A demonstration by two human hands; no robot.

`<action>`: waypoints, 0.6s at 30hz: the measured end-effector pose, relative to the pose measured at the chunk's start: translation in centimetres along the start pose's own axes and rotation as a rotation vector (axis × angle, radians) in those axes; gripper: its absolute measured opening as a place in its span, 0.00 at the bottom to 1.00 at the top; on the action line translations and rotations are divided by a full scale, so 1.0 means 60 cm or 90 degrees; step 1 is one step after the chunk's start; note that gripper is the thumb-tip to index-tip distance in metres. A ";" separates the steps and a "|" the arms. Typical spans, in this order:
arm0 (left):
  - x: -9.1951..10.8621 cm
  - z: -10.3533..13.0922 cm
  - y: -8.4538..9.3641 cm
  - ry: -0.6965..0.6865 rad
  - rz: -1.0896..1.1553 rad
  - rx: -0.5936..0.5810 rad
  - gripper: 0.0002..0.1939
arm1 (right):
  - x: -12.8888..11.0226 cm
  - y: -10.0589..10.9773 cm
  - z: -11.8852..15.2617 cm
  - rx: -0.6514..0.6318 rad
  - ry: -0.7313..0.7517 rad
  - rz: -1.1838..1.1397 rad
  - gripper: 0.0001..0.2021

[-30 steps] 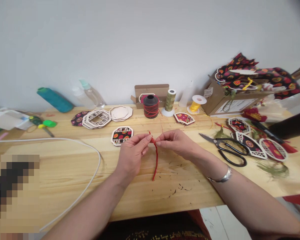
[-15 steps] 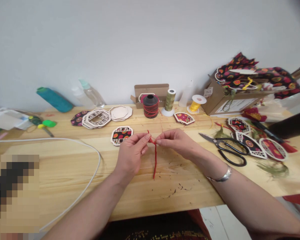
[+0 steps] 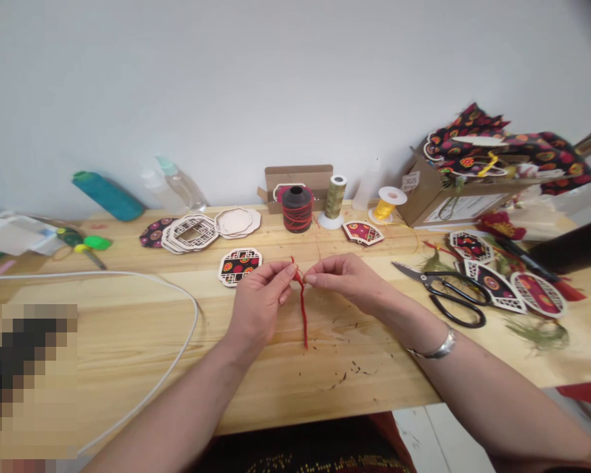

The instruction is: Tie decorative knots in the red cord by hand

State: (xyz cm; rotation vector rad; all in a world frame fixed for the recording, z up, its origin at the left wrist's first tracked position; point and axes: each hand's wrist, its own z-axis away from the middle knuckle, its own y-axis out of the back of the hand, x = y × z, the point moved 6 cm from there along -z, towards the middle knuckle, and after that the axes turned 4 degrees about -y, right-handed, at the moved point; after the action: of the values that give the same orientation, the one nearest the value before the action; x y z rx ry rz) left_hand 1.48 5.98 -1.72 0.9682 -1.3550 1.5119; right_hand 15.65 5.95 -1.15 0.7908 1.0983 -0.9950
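A red cord (image 3: 304,318) hangs down between my two hands above the wooden table (image 3: 177,368). Its upper part is pinched between the thumb and forefinger of my left hand (image 3: 263,299), and a short end sticks up past the fingertips. My right hand (image 3: 347,279), just to the right, is closed on a thin thread beside the cord. From there the thread runs up toward the spools. Just left of my left hand lies a patterned plaque (image 3: 237,266) with a pale cut-out frame, partly covered by that hand.
Black-handled scissors (image 3: 456,295) and several patterned plaques lie to the right. At the back stand a red-thread spool (image 3: 297,210), a green spool (image 3: 335,200), a yellow spool (image 3: 384,209) and a filled cardboard box (image 3: 423,190). A white cable (image 3: 196,309) curves across the left.
My right fingertips have shifted slightly left, closer to my left hand. The hanging end of the red cord has swung a little and sits slightly higher.
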 end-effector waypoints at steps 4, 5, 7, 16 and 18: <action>0.002 0.002 0.001 -0.010 -0.036 0.004 0.08 | -0.003 -0.003 0.000 0.000 -0.002 -0.012 0.14; 0.003 0.003 0.001 -0.015 -0.047 0.004 0.08 | -0.004 -0.004 0.000 0.002 -0.004 -0.014 0.14; 0.003 0.003 0.001 -0.026 -0.069 0.003 0.08 | -0.006 -0.006 0.001 0.009 -0.008 -0.012 0.13; 0.004 0.009 0.002 -0.053 -0.158 -0.020 0.08 | -0.008 -0.002 0.002 0.044 -0.007 -0.002 0.11; 0.004 0.010 0.000 -0.052 -0.157 -0.031 0.09 | -0.008 -0.002 0.002 0.043 0.000 -0.002 0.11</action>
State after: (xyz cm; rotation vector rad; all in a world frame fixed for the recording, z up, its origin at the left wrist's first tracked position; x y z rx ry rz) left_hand 1.38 5.44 -1.45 1.1330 -1.2711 1.2608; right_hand 15.52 5.93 -0.69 0.8437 1.0710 -1.0395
